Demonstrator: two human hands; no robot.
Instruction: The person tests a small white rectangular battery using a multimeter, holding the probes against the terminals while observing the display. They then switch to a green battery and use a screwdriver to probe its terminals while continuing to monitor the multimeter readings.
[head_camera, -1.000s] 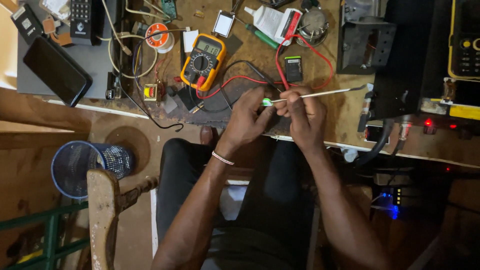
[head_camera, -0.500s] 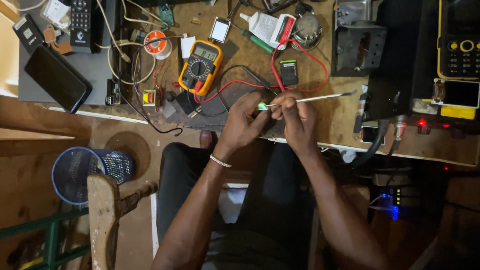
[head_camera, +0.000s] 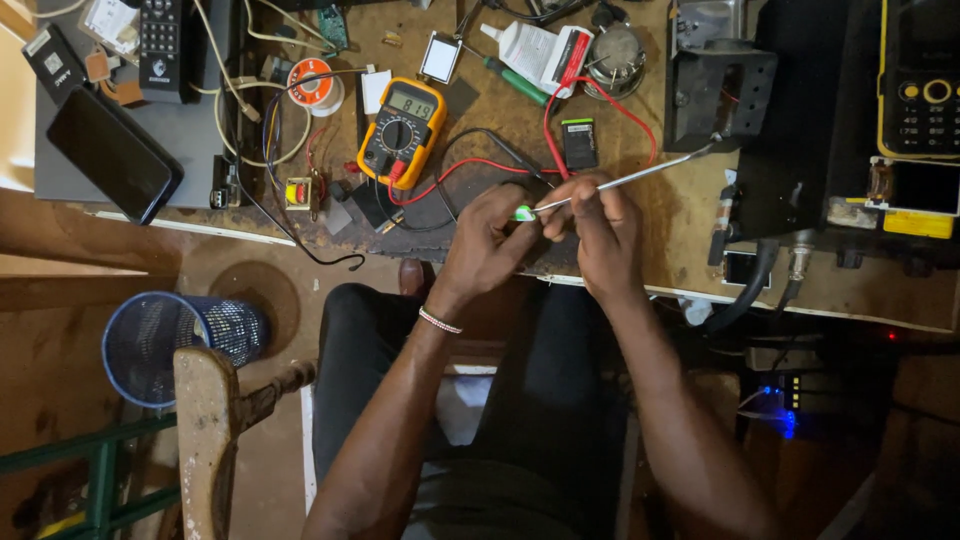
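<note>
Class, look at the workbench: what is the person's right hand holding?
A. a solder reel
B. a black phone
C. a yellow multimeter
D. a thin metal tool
D: the right hand grips a thin metal tool whose tip meets the small green part pinched by the left hand.

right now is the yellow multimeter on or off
On: the multimeter shows dark digits on its display, with red and black leads plugged in at its lower end.
</note>
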